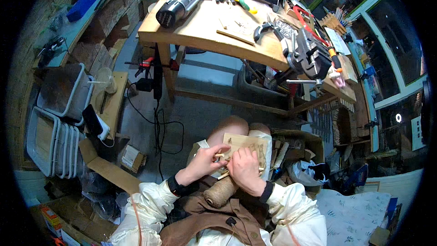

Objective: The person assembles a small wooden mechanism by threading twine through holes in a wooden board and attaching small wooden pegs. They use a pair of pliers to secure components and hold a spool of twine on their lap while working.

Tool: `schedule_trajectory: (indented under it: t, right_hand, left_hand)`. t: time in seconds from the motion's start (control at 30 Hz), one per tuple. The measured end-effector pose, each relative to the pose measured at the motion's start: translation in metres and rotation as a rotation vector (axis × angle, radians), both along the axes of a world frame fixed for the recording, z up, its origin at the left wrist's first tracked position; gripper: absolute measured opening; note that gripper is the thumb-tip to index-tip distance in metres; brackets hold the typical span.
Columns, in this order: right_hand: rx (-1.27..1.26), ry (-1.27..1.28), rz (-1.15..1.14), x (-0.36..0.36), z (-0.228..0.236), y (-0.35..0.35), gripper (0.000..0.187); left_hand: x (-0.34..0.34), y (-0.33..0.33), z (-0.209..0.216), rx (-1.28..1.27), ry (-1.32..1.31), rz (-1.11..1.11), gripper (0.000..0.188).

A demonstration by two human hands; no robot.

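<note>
A light wooden board point(233, 140) rests on my lap, with tan twine work point(260, 149) along its right part. My left hand point(203, 163) is at the board's left edge, thumb and fingers closed on a short pale wooden stick point(220, 155). Beside it, my right hand point(246, 168) lies over the lower part of the board with curled fingers. What those fingers pinch is hidden beneath them. Another pale stick point(223, 175) shows just below, between both hands. Against my brown apron point(205, 221) lies a large spool of brown twine point(220, 193).
Ahead stands a wooden workbench point(200, 36) with a heat gun point(183, 3), pliers and a bench vise point(312, 54). Stacked grey trays point(48, 141) and an opened cardboard box point(109, 166) are at left. Black cables point(158, 123) trail across the floor. Cluttered bags and a box sit at right.
</note>
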State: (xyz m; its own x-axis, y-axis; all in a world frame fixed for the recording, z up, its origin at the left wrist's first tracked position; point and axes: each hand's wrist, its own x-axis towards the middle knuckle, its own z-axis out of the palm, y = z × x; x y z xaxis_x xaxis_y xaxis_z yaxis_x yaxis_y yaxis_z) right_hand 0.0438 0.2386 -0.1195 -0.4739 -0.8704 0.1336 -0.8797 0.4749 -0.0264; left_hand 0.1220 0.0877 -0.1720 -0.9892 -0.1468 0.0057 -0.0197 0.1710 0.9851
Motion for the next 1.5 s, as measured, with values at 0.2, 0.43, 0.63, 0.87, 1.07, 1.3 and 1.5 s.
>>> schedule_trajectory:
  t: [0.2,0.43,0.63,0.87,1.07,1.3,1.5]
  right_hand:
    - [0.031,0.134,0.350,-0.009,0.012,0.010,0.013]
    - [0.090,0.225,0.736,-0.032,0.018,0.010,0.018]
    - [0.005,0.069,0.062,0.007,-0.018,0.004,0.018]
    - [-0.082,0.231,0.251,0.003,-0.013,0.018,0.016]
    - [-0.083,0.388,0.729,-0.033,0.002,0.011,0.016]
    - [-0.076,0.018,0.010,0.005,-0.020,0.001,0.017]
    - [-0.028,-0.081,-0.020,0.012,0.002,0.007,0.019]
  left_hand:
    - [0.012,0.001,0.003,-0.038,0.026,0.020,0.044]
    - [0.008,0.003,0.015,-0.108,-0.008,0.014,0.052]
    - [0.006,0.000,0.008,-0.069,0.006,0.015,0.046]
    - [0.008,0.002,0.015,-0.035,-0.036,-0.011,0.044]
    - [0.005,0.005,0.011,-0.101,0.012,0.037,0.046]
    - [0.007,-0.002,0.004,-0.244,0.197,0.043,0.046]
    - [0.014,0.000,0.001,-0.026,0.131,0.036,0.049]
